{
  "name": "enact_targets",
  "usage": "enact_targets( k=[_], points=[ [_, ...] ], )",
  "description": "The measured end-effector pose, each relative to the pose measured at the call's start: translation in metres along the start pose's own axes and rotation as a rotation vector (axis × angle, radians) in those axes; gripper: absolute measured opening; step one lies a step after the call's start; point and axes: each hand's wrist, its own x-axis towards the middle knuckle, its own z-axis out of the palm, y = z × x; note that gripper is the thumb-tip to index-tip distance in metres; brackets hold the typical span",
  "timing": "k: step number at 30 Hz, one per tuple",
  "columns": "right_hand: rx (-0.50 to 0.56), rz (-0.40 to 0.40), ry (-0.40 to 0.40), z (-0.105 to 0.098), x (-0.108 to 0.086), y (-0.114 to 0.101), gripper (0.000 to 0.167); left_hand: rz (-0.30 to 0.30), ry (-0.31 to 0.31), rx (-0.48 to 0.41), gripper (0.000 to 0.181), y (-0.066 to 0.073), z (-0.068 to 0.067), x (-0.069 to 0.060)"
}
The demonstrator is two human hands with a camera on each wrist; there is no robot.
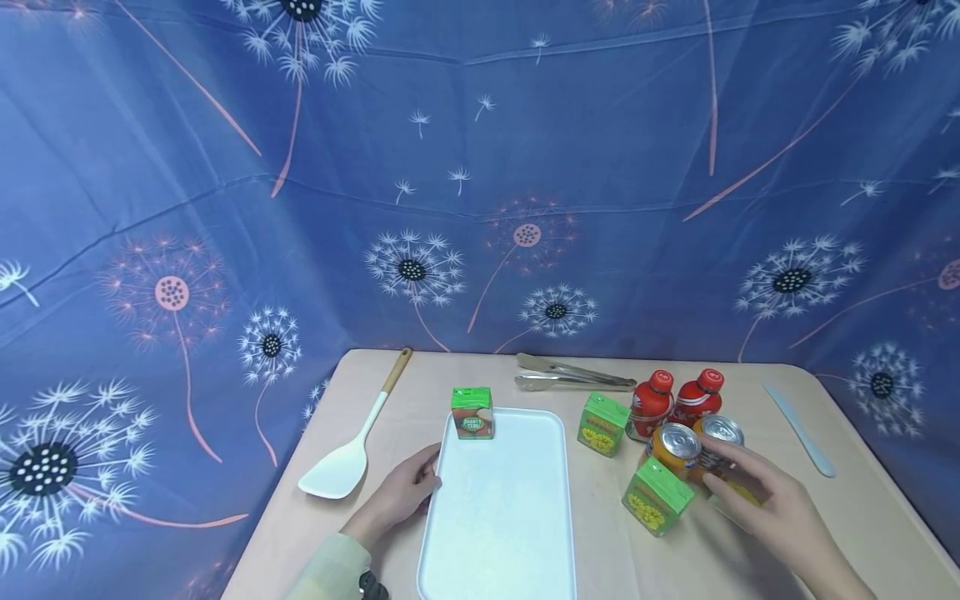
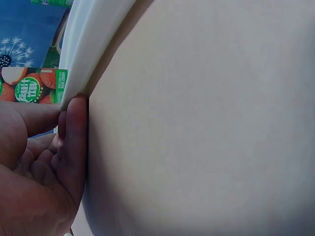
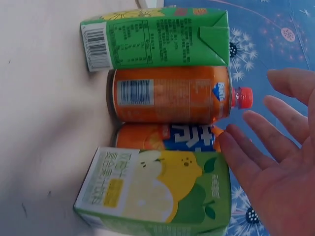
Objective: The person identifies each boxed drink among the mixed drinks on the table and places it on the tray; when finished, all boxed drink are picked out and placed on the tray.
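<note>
The white tray (image 1: pixel 498 508) has its left rim pinched between the thumb and fingers of my left hand (image 1: pixel 397 493); the left wrist view shows the fingertips at the tray edge (image 2: pixel 91 49). A red-and-green carton (image 1: pixel 472 414) stands at the tray's far left corner. My right hand (image 1: pixel 780 512), fingers spread, is beside two orange cans (image 1: pixel 677 446) and partly hides another carton behind it. In the right wrist view, that yellow-and-green carton (image 3: pixel 157 189) is beside the cans (image 3: pixel 167 93), with the hand (image 3: pixel 275 162) near their tops, holding nothing.
Two red bottles (image 1: pixel 651 404) stand behind the cans. Two green cartons (image 1: pixel 602 425) are right of the tray. Metal tongs (image 1: pixel 573 375) lie at the back, a white spatula (image 1: pixel 341 467) on the left, a pale blue knife (image 1: pixel 801 433) on the right.
</note>
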Motion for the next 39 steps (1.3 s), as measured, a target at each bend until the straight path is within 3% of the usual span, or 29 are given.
enact_targets(
  k=[9,19,28,39],
  points=[
    [-0.012,0.071,-0.003,-0.013,-0.012,0.008,0.048,-0.007,0.000,0.002,0.057,0.000,0.000,0.000],
    [-0.096,0.135,0.090,-0.026,-0.023,0.022,0.046,0.000,0.001,-0.001,0.058,0.003,-0.001,-0.003],
    [-0.118,0.197,0.118,-0.042,-0.031,0.040,0.048,-0.007,0.001,0.016,0.057,0.003,-0.001,-0.002],
    [-0.115,0.265,0.166,-0.035,-0.036,0.057,0.053,-0.002,-0.001,0.011,0.057,0.002,-0.001,-0.002]
  ],
)
